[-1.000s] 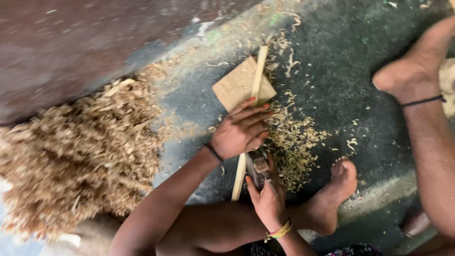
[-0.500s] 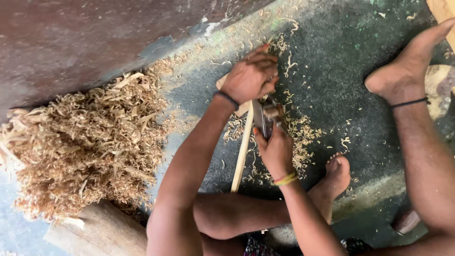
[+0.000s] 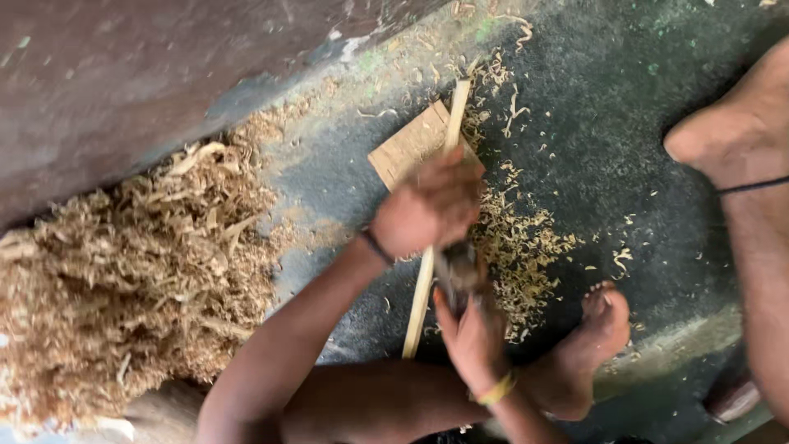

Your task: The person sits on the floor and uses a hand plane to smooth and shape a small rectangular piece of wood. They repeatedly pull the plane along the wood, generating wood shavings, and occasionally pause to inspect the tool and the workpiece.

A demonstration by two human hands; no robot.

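A long thin wooden strip (image 3: pixel 421 300) lies on the dark floor, its far end resting across a flat wooden block (image 3: pixel 405 150). My left hand (image 3: pixel 429 205), with a black band at the wrist, is closed over the front of a small dark hand plane (image 3: pixel 457 267) that sits on the strip. My right hand (image 3: pixel 472 337), with a yellow band at the wrist, grips the rear of the plane. The plane and both hands are motion-blurred.
A big heap of wood shavings (image 3: pixel 131 288) lies at the left against a reddish wall (image 3: pixel 148 74). Loose shavings (image 3: pixel 518 247) are scattered right of the strip. A bare foot (image 3: pixel 604 325) rests near my right hand; another foot with a black anklet (image 3: pixel 735 140) is at the upper right.
Both hands pushed the plane up the strip toward the block half a second ago and have now drawn it back toward my body, uncovering the block.
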